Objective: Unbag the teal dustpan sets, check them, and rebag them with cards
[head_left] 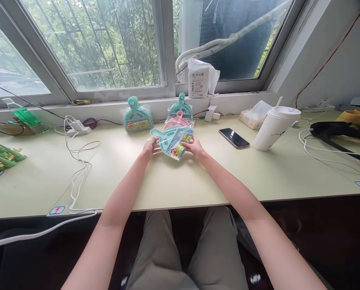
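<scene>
Mid-surface, the left hand (150, 148) and right hand (194, 146) grip a wrapped blue dustpan set (171, 141) from both sides, its label too small to read. Behind it, a pink set (177, 121) lies half hidden; beyond, a teal set (181, 105) at the surface's (198, 177) far edge.

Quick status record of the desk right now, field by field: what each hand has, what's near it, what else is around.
left hand: grips left edge of packaged teal dustpan set
right hand: grips the same pack's right edge
pack position: just above the desk, handle pointing left
behind it: pink pack and teal pack against the sill; another teal pack to the left
right side: phone, white cup with straw
left side: white cable, charger
</scene>
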